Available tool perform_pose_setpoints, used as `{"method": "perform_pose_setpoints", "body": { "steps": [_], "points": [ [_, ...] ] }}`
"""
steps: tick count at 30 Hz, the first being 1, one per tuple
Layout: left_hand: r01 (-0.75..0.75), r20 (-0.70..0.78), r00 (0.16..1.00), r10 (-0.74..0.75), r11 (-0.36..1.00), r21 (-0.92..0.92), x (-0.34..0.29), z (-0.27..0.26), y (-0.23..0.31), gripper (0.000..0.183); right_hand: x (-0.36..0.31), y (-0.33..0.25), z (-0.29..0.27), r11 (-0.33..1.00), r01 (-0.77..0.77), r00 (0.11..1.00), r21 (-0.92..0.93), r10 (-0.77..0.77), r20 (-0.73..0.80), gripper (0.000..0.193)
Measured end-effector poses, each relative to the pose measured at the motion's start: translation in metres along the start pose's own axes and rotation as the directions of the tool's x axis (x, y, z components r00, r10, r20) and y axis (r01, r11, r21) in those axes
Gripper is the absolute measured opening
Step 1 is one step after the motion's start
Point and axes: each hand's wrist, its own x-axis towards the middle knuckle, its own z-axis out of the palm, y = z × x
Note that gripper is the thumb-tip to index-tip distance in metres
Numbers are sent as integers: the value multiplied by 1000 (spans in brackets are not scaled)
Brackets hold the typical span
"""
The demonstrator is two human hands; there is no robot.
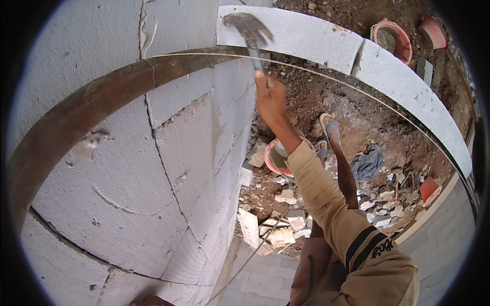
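Note:
My right hand (271, 100) is wrapped round the handle of a claw hammer (249, 29), its arm stretched forward in a tan sleeve. The hammer's head, slightly smeared by motion, appears over the near-left end of a row of white blocks (306, 36); whether it touches them I cannot tell. On the left rises a wall of large white blocks (178, 204) with dark joints. At the lower edge, beside that wall, a small part of what looks like my left hand (151, 301) shows; its fingers are hidden.
A brown beam (87, 109) crosses the wall, and a taut string (352, 87) runs along the block row. Below are red buckets (276, 159), a dark cloth (367, 162), broken block pieces (283, 236) and soil (306, 97). Two more reddish containers (433, 33) stand at the far right.

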Motion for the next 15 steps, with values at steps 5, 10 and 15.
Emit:
{"method": "perform_pose_setpoints", "body": {
  "steps": [5,10,15],
  "points": [
    [-10,-1,1000,10,1000,3,0,1,-2,66,2,-3,4,989,142,989,31,-140,-36,60],
    [-7,16,1000,7,1000,8,-2,-1,0,66,4,0,7,999,-31,999,-11,31,13,57],
    [-30,11,999,30,999,-16,-2,0,-1,66,3,-4,4,990,0,1000,144,2,-14,60]
  ]
}}
